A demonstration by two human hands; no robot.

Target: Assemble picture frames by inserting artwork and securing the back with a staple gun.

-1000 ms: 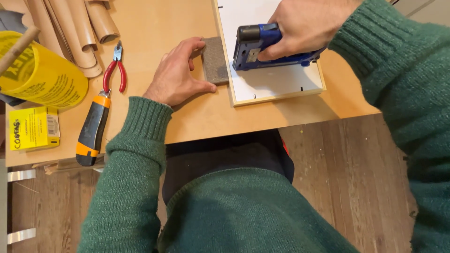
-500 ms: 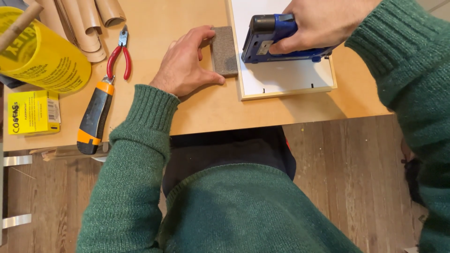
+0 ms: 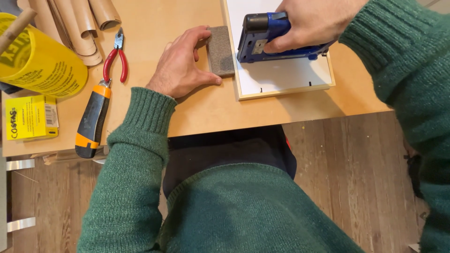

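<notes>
My right hand [image 3: 313, 21] grips a blue staple gun [image 3: 262, 37] pressed nose-down on the white back panel of a light wooden frame [image 3: 286, 89] lying flat on the table. Two small dark staples show near the frame's near edge. My left hand [image 3: 180, 63] rests on the tabletop and holds a grey block [image 3: 220, 50] against the frame's left edge, thumb at its near end, fingers at its far end. Both arms wear green knit sleeves.
On the wooden table [image 3: 211, 112], left of my hand, lie red-handled pliers [image 3: 116, 58], an orange-and-black utility knife [image 3: 92, 119], a small yellow box [image 3: 30, 117], a yellow cylinder [image 3: 40, 63] and brown paper rolls [image 3: 84, 21]. Wooden floor lies below the table's near edge.
The view has shifted a little; the staple gun has moved slightly rightward along the frame. My left hand still holds the grey block in place.
</notes>
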